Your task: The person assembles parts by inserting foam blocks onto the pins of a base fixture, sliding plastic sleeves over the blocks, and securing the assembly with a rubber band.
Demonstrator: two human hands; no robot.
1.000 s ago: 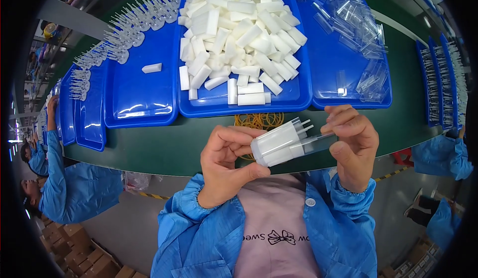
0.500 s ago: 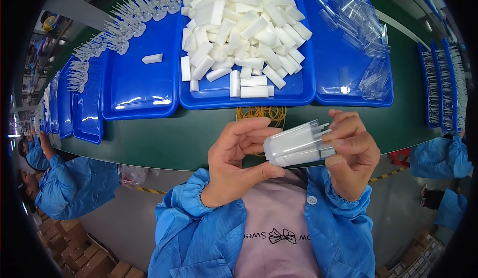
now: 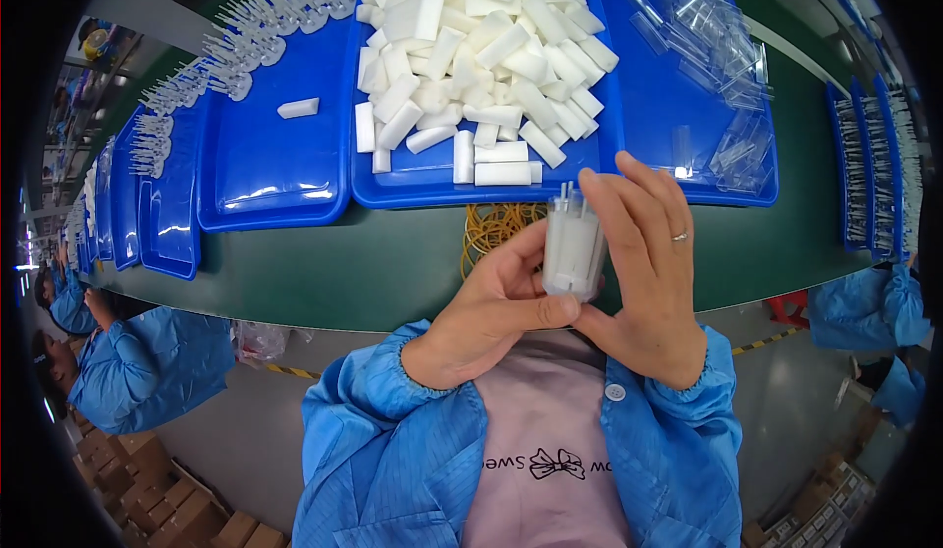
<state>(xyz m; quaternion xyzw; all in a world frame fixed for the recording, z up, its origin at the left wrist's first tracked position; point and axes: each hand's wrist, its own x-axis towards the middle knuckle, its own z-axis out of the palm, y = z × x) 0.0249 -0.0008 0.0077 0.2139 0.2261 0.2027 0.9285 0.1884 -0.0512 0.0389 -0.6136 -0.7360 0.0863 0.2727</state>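
Observation:
A small clear plastic case [image 3: 573, 251] with white foam pieces inside stands upright in front of me, thin prongs rising from its top. My left hand [image 3: 481, 307] grips it low down, fingers behind and thumb across its base. My right hand [image 3: 643, 268] is at its right side, fingers stretched upward and apart. The right index fingertip is close to the prongs and the right thumb is by the base; whether they touch it I cannot tell. Beyond, a blue tray [image 3: 422, 192] bears a heap of white foam blocks [image 3: 491, 57].
At the right, a blue tray [image 3: 648, 170] contains clear plastic pieces [image 3: 742, 150]. Another blue tray [image 3: 265, 160] carries one foam block [image 3: 299, 108], with pronged white parts [image 3: 231, 67] along its far edge. Yellow cord [image 3: 491, 229] lies on the green table [image 3: 393, 273]. Co-workers in blue [image 3: 147, 361] are at both sides.
The case has turned from lying sideways to upright, prongs now upward. My right hand has left the prong end, its fingers straightening upward beside the case. My left hand keeps its grip.

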